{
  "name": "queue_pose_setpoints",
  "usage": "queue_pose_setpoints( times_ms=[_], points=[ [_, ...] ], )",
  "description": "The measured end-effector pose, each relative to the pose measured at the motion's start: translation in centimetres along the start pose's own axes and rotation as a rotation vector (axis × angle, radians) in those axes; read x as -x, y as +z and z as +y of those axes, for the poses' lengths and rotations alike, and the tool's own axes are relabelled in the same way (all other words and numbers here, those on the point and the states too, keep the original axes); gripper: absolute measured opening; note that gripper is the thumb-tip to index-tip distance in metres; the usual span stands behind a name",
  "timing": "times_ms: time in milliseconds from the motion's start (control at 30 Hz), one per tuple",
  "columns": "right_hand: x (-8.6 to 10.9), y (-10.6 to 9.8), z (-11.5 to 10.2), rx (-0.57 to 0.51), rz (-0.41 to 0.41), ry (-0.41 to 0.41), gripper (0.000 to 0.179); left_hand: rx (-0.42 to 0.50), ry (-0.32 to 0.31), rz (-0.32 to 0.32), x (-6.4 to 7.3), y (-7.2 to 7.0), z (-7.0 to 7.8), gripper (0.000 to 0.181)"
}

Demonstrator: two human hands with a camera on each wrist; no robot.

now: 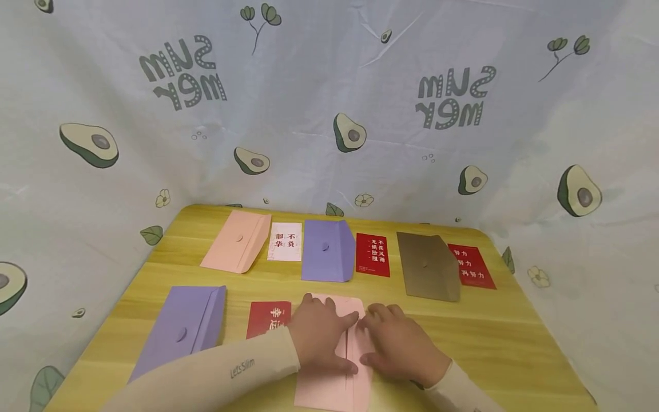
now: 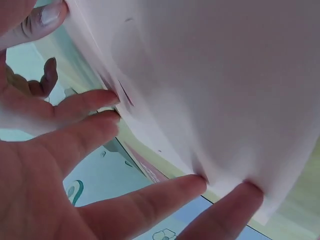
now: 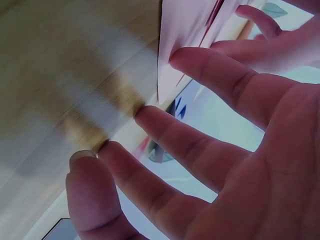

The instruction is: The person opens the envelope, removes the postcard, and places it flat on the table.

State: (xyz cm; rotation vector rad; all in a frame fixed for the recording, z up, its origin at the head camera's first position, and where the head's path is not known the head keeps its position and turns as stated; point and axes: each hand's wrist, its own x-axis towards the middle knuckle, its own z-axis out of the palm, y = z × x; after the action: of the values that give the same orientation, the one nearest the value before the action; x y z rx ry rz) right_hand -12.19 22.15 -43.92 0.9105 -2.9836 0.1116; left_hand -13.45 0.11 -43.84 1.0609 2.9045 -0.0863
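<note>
A pink envelope (image 1: 324, 392) lies at the front middle of the wooden table, its long flap folded along the right side. My left hand (image 1: 321, 332) rests on it with fingers spread; in the left wrist view the fingertips (image 2: 192, 185) press on the paper (image 2: 225, 75). From the other side, my right hand (image 1: 401, 346) reaches to the flap edge. The right wrist view has its index fingertip (image 3: 182, 57) on the envelope (image 3: 175, 30), while other fingertips touch the table beside it. A narrow dark slit shows along the flap between the hands.
Left of the hands lie a red card (image 1: 265, 317) and a purple envelope (image 1: 177, 320). Along the back are another pink envelope (image 1: 231, 240), a white card (image 1: 285, 243), a second purple envelope (image 1: 326, 260), a red card (image 1: 373, 257), a brown envelope (image 1: 427, 269) and another red card (image 1: 473, 269).
</note>
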Motion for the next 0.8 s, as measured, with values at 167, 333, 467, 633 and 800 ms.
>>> queue_pose_setpoints(
  times_ms=[167,333,467,633,800],
  points=[
    [-0.02,0.12,0.07,-0.004,-0.007,0.004,0.054,-0.039,0.005,-0.01,0.1,-0.1,0.47,0.09],
    [0.15,0.26,0.18,0.002,0.005,0.004,0.055,-0.055,-0.027,0.008,0.08,-0.06,0.78,0.079],
    [0.27,0.32,0.23,0.005,0.019,0.003,0.054,-0.06,-0.034,0.024,0.12,-0.11,1.05,0.076],
    [0.29,0.31,0.21,-0.005,0.018,0.005,0.054,-0.07,-0.028,0.034,0.06,-0.02,0.89,0.073],
    [0.23,0.26,0.19,0.001,0.014,0.004,0.055,-0.054,-0.016,0.056,0.11,0.11,0.7,0.08]
  ],
)
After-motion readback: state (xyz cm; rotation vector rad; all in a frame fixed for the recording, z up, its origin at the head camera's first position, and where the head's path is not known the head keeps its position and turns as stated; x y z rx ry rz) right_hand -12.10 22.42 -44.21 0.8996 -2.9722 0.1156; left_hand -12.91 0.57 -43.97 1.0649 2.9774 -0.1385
